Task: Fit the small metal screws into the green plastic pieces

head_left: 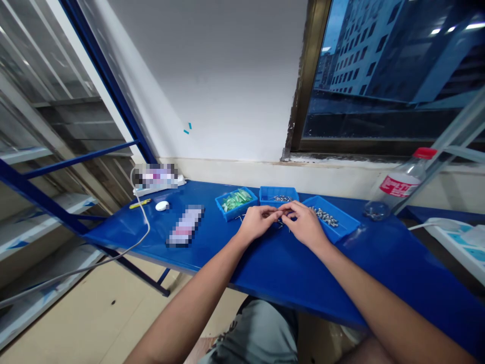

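Note:
My left hand (258,221) and my right hand (302,221) meet above the blue table, thumbs and fingertips pinched together. Whatever lies between the fingertips is too small or hidden to name. Thin metal pieces (280,223) show just under the fingers. Beside my left hand stands a blue bin (227,216) of green plastic packets (237,199). Behind both hands is a second blue bin (268,191) with small metal parts (284,198). Close to my right hand, a larger blue bin (343,230) holds several small shiny metal parts (325,217), and my wrist overlaps its near edge.
On the blue table (265,273) lie a blurred flat item (185,226), a white rounded object (162,206) and a yellow-handled tool (139,203). A cable (146,230) crosses the left edge from a power strip (161,187). A red-capped plastic bottle (397,184) stands at the right.

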The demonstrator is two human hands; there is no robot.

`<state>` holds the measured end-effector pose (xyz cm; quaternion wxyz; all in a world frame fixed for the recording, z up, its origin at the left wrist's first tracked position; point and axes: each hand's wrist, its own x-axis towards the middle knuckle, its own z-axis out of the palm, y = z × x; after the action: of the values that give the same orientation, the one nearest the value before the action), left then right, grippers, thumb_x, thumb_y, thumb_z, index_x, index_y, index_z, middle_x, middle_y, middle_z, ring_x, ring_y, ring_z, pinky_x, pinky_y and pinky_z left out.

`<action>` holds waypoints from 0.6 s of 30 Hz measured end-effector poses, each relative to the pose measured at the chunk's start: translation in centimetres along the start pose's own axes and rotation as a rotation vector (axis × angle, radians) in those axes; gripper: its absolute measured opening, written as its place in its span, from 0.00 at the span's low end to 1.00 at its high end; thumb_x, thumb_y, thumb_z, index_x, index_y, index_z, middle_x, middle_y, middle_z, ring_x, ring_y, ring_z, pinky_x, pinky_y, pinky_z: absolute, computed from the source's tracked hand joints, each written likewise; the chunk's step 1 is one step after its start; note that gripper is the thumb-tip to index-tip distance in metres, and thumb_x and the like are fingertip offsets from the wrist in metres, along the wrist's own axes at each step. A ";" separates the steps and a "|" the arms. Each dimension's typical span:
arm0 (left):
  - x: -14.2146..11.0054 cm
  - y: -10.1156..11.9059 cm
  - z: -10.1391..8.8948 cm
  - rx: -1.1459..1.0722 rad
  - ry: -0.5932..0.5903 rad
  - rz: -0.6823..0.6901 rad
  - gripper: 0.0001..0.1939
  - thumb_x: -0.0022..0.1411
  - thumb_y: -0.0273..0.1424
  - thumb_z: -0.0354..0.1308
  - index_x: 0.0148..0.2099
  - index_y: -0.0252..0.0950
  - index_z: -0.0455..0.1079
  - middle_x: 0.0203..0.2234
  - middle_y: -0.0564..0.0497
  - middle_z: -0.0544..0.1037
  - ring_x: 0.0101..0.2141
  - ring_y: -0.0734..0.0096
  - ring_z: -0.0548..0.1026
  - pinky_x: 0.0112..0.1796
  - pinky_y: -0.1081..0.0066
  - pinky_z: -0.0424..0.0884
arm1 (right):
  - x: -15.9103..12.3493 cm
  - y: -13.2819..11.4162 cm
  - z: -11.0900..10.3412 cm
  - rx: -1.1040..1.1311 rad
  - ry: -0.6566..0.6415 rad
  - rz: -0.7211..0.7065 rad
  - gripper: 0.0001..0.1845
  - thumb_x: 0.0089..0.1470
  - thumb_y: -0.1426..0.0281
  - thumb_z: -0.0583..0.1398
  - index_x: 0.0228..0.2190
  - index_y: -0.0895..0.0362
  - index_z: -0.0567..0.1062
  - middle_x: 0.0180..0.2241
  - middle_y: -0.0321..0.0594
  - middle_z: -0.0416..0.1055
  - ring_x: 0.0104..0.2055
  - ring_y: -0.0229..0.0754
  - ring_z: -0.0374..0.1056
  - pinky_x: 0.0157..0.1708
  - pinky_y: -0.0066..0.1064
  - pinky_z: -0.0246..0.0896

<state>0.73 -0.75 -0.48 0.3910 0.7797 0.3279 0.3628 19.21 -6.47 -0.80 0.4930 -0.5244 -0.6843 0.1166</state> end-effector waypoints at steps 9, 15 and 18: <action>0.5 -1.4 0.2 -0.005 0.025 -0.004 0.10 0.63 0.30 0.65 0.46 0.35 0.82 0.40 0.45 0.87 0.40 0.59 0.86 0.45 0.63 0.82 | 0.0 0.1 0.3 0.069 -0.003 0.114 0.07 0.58 0.65 0.63 0.37 0.53 0.78 0.35 0.41 0.81 0.35 0.45 0.78 0.38 0.37 0.76; 0.5 -1.5 0.3 -0.119 0.056 -0.005 0.11 0.59 0.22 0.65 0.46 0.33 0.80 0.37 0.45 0.86 0.39 0.64 0.85 0.45 0.66 0.82 | -0.1 0.4 0.7 0.077 -0.028 0.104 0.07 0.54 0.68 0.62 0.37 0.54 0.77 0.34 0.39 0.79 0.35 0.43 0.76 0.34 0.33 0.74; 0.4 -1.1 0.3 -0.165 0.040 0.013 0.13 0.60 0.22 0.65 0.48 0.32 0.78 0.38 0.44 0.86 0.38 0.65 0.85 0.44 0.67 0.81 | 0.0 0.0 0.3 -0.010 -0.048 0.002 0.08 0.55 0.71 0.60 0.38 0.54 0.77 0.34 0.39 0.77 0.34 0.42 0.73 0.34 0.33 0.72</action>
<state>0.96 0.00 -1.40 0.4448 0.7396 0.2996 0.4066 19.02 -6.34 -0.96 0.4737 -0.5245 -0.6961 0.1263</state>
